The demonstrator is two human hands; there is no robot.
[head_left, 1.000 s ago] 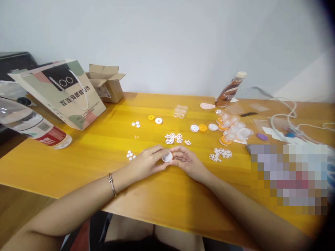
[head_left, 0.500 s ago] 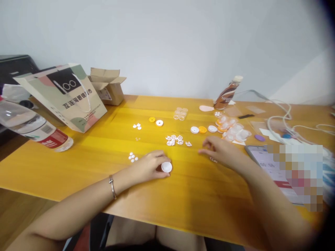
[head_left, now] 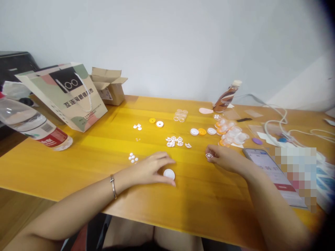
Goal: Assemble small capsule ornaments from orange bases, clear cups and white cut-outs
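While the left hand point(head_left: 150, 169) spreads wide around a white round piece point(head_left: 169, 174), inward of the surface's point(head_left: 146, 202) near edge, the right hand point(head_left: 225, 158), well apart, pinches a white spoked piece point(head_left: 208, 156); loose spoked pieces point(head_left: 173, 139) lie farther off, with a brown bottle point(head_left: 224, 100) near the far edge

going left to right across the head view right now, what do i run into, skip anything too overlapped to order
Red-labelled bottle → open cardboard box → yellow disc → white ring → clear plastic pieces → right hand with a white spoked piece → purple disc
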